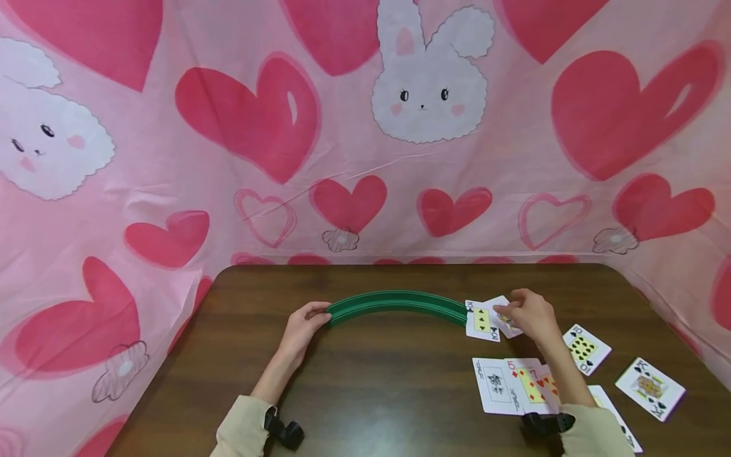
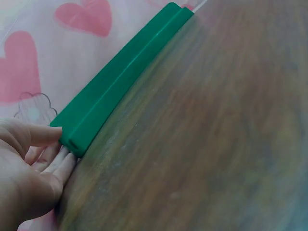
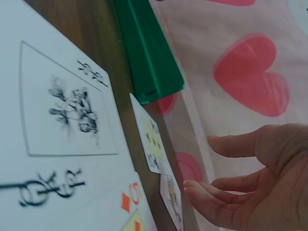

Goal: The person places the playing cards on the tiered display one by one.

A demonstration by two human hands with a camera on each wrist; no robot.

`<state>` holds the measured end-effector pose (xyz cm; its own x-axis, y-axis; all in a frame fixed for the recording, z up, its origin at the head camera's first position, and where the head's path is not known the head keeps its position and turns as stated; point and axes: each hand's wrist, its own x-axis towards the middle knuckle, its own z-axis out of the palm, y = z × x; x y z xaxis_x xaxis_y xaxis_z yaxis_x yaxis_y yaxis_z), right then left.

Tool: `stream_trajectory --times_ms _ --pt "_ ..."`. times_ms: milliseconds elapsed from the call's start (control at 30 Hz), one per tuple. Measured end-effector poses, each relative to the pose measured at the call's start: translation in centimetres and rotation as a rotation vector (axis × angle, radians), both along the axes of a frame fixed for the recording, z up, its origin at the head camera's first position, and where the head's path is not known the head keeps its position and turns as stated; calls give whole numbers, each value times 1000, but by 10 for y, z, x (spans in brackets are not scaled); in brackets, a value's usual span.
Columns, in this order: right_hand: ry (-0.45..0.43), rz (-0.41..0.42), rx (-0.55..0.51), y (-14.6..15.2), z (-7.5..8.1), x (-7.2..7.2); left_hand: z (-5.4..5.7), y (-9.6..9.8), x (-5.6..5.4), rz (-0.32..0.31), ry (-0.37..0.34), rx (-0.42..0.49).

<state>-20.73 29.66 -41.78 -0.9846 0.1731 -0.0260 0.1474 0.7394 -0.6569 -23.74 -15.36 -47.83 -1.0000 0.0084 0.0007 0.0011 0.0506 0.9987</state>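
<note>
A curved green card holder (image 1: 400, 299) lies across the middle of the table. Its left end is pinched by my left hand (image 1: 302, 327), thumb on one side and fingers beneath, as the left wrist view shows. At the holder's right end lies a club card (image 1: 477, 325), with a face card (image 3: 169, 197) beside and partly under it. My right hand (image 1: 533, 314) is over that face card in the head view. In the right wrist view its thumb and fingers are apart, holding nothing, close by the face card.
Nearer the front right lie a joker (image 1: 493, 387), a five of diamonds (image 1: 526, 381) and another red card, overlapping. Further right are a black ten (image 1: 586, 349) and a black king (image 1: 651, 388). One card (image 1: 619, 422) is partly hidden by the right sleeve. A heart-patterned cloth (image 1: 354, 146) hangs behind the table.
</note>
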Motion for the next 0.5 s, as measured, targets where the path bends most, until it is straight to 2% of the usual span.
stream_trajectory --times_ms 100,233,500 --pt "-18 29 27 -5 -2 -2 -2 0 -2 11 14 -38" --pt "0 78 86 -13 -5 -4 -3 1 -5 12 17 -66" --pt "-10 118 127 -19 -15 -5 -5 1 -3 28 -3 -70"
